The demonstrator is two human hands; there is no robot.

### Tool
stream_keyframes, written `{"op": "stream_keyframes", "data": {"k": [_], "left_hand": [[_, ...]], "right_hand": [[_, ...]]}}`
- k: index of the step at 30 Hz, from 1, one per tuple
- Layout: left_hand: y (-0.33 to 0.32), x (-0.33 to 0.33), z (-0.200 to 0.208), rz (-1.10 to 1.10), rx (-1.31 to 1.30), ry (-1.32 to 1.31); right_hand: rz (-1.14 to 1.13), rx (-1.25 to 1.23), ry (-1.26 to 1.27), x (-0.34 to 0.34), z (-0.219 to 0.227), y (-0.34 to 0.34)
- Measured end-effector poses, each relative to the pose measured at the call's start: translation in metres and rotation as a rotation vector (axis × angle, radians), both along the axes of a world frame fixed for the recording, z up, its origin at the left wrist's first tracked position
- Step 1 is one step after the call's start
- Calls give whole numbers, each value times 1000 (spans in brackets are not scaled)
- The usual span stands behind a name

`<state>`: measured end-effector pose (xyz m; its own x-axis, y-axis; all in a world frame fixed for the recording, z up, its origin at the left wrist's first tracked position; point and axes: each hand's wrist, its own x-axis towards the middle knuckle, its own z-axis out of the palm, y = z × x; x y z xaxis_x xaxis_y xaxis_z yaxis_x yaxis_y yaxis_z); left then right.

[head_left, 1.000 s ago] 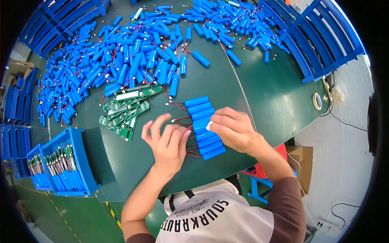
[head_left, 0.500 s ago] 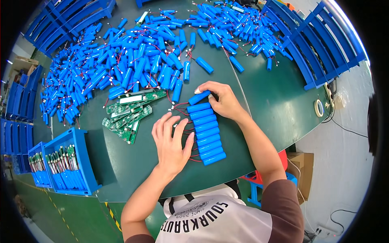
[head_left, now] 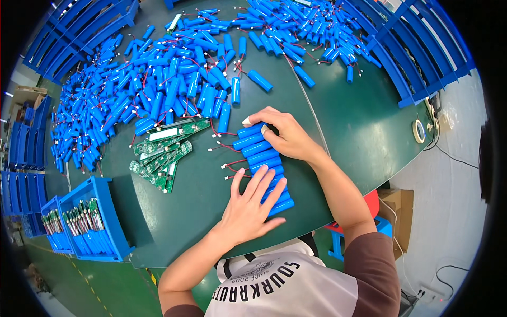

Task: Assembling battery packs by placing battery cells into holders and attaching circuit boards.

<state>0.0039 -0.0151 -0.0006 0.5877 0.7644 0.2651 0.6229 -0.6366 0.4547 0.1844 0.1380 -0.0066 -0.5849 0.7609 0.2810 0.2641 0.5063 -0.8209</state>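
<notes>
The person's left hand (head_left: 248,211) is lying palm down with its fingers spread across the near part of a row of blue cells (head_left: 262,154), seemingly so that the round bodies are not rolling out of line. The right hand (head_left: 286,133) is curving over the row's other end, its thumb and forefinger gripping the far cell (head_left: 250,130), probably steadying it against its neighbour; how firmly they are pressing, one cannot tell. The row is resting on the green tabletop (head_left: 364,142) near its close edge, and the visible leads (head_left: 236,163) are pointing left, perhaps so that they are not catching beneath the cells.

The cells are showing smooth, glossy wrapping over straight cylinders, while the thin red leads are ending in small white plugs (head_left: 224,166). Flat, tapering green circuit boards (head_left: 161,166) are overlapping to the left, and beyond them a jumbled heap of similar cells (head_left: 174,79) is spreading
</notes>
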Motion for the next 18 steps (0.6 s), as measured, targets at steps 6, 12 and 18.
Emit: {"op": "stream_keyframes", "data": {"k": [6,12,18], "left_hand": [[7,-10,0,42,-29,-53],[0,-46,37,467,253,-684],[-179,-104,56,320,-641,-199]], "right_hand": [[-102,-314,135,-1,-7,8],[-411,-153,306,16,35,-15],[233,-588,-48,73,65,-172]]}}
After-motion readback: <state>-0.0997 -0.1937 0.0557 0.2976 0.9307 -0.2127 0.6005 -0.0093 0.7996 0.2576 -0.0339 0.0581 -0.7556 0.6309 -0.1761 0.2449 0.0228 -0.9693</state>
